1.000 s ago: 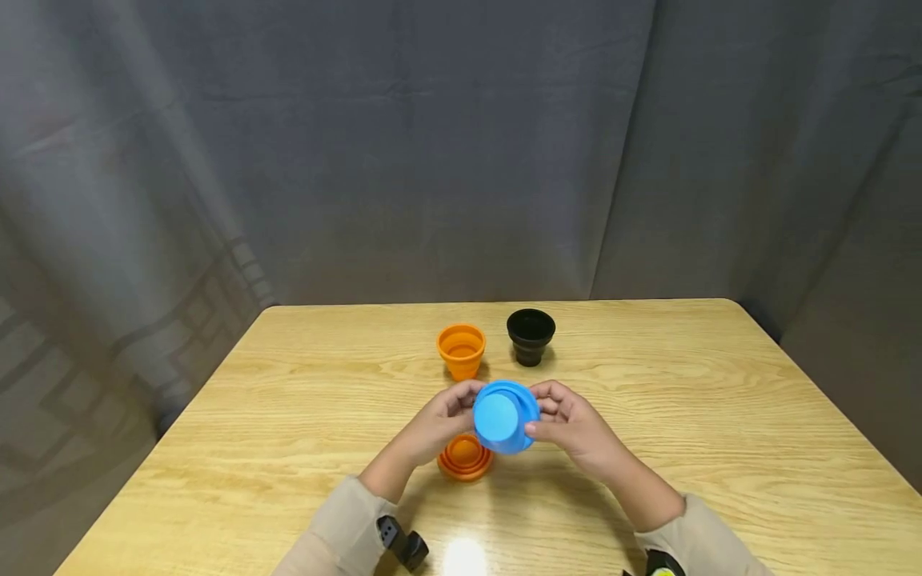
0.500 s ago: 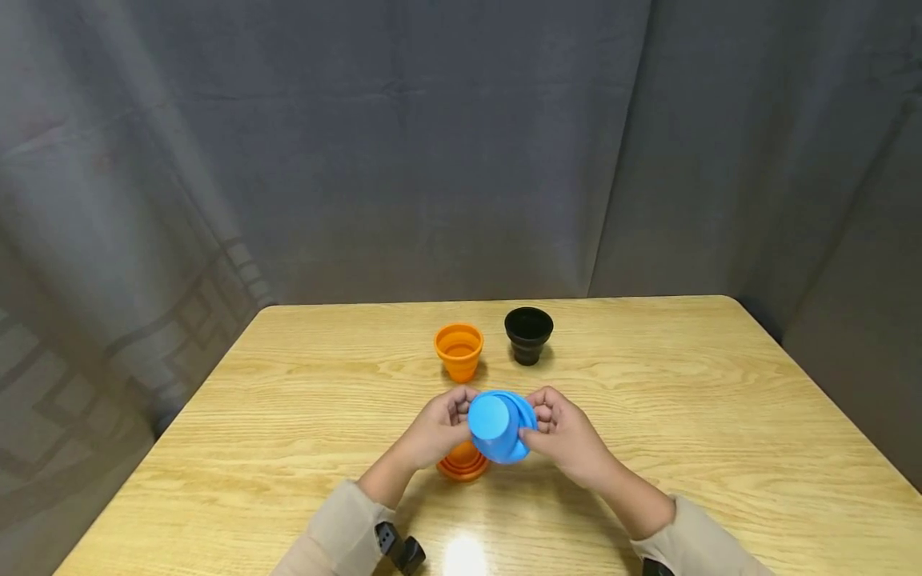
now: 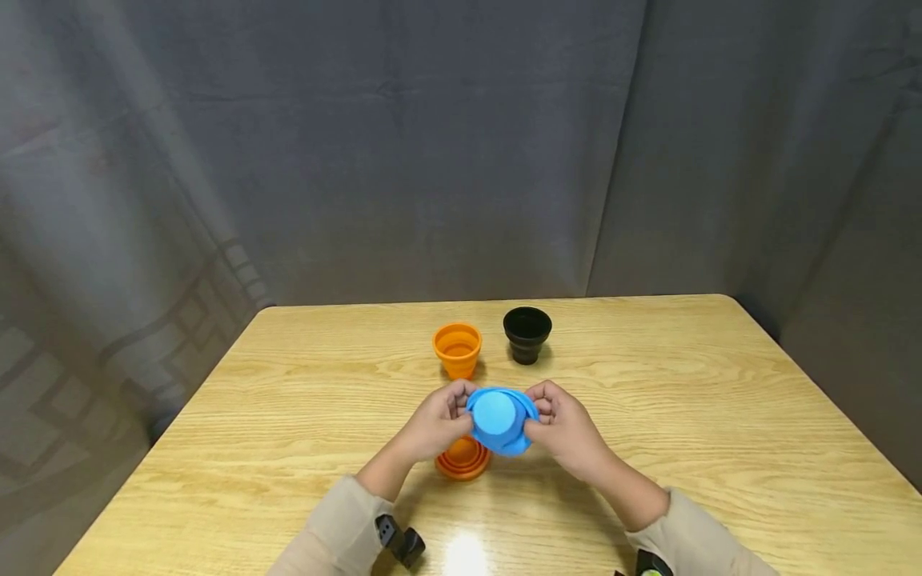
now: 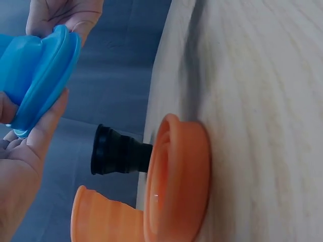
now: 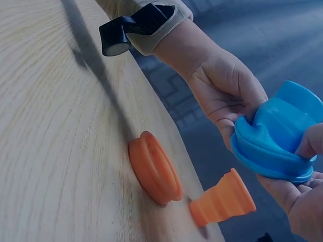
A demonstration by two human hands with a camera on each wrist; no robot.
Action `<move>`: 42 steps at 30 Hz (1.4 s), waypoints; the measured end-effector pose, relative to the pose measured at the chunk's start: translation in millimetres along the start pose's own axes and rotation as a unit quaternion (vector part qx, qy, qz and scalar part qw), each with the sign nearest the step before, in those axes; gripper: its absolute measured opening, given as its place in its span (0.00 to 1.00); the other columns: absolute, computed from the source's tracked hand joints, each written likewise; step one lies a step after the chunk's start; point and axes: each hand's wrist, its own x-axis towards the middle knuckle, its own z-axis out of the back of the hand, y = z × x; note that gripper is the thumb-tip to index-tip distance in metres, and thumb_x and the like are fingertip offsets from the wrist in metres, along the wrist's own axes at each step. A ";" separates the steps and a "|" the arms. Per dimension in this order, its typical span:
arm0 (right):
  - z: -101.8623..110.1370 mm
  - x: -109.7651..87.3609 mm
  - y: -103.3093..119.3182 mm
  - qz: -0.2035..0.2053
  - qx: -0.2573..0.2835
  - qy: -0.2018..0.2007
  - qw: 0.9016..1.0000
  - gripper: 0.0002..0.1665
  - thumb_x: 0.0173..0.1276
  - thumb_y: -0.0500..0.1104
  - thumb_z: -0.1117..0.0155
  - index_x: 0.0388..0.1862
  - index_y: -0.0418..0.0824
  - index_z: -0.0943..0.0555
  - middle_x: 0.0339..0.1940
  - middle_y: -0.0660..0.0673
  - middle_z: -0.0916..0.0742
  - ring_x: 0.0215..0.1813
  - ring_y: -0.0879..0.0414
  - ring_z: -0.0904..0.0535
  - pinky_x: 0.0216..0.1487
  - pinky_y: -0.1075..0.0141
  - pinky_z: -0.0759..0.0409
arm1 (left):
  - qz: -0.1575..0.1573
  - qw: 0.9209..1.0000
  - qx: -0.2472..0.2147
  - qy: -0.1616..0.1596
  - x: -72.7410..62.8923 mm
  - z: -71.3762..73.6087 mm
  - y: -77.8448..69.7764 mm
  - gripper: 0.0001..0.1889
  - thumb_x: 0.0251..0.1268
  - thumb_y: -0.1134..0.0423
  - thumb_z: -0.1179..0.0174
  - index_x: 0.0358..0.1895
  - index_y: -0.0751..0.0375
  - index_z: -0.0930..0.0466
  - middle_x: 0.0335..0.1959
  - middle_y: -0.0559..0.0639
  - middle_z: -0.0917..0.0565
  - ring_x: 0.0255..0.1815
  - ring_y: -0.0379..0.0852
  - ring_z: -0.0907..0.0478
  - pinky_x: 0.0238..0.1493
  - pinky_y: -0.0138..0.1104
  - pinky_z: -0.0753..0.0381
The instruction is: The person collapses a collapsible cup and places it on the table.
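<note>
A blue collapsible cup (image 3: 495,414) is held above the table between both hands, its round base turned toward the head camera. My left hand (image 3: 434,422) pinches its rim from the left, and my right hand (image 3: 565,426) pinches the opposite side, thumb on the near wall. In the right wrist view the blue cup (image 5: 282,133) shows a dented wall beside the rim. Below the hands lies a flattened orange collapsible cup (image 3: 463,466), partly hidden by the left hand and the blue cup.
Farther back on the wooden table (image 3: 684,384) stand an extended orange cup (image 3: 458,352) and, right of it, a black cup (image 3: 527,334). A grey curtain (image 3: 432,160) hangs behind the table's far edge.
The blue cup's base has tilted left and come back toward the middle, and its rim now looks more bent. Both hands keep their grip on it. The other cups have stayed put.
</note>
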 end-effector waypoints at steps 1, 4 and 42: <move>0.3 -0.1 0.5 -0.002 0.002 -0.004 1.000 0.16 0.48 0.23 0.50 0.40 0.25 0.34 0.30 0.40 0.22 0.30 0.57 0.25 0.31 0.69 0.24 | -0.001 1.000 0.003 0.002 0.5 0.3 -1.0 0.14 0.49 0.82 0.57 0.42 0.77 0.34 0.30 0.53 0.28 0.30 0.39 0.29 0.30 0.28 0.26; 1.9 -0.9 2.3 0.004 0.012 -0.009 1.000 0.16 0.50 0.22 0.53 0.41 0.24 0.33 0.30 0.40 0.22 0.30 0.58 0.24 0.31 0.69 0.24 | -0.005 1.000 0.007 0.002 1.0 1.8 -5.8 0.14 0.50 0.81 0.58 0.43 0.76 0.34 0.31 0.54 0.27 0.30 0.40 0.29 0.31 0.29 0.26; 24.7 -1.8 -12.5 0.036 0.215 0.242 0.945 0.11 0.56 0.32 0.43 0.39 0.37 0.29 0.33 0.46 0.21 0.36 0.58 0.24 0.39 0.66 0.25 | -0.010 0.979 -0.167 0.116 -5.1 -2.5 -6.9 0.33 0.49 0.58 0.37 0.44 0.88 0.40 0.33 0.47 0.23 0.32 0.39 0.26 0.36 0.28 0.25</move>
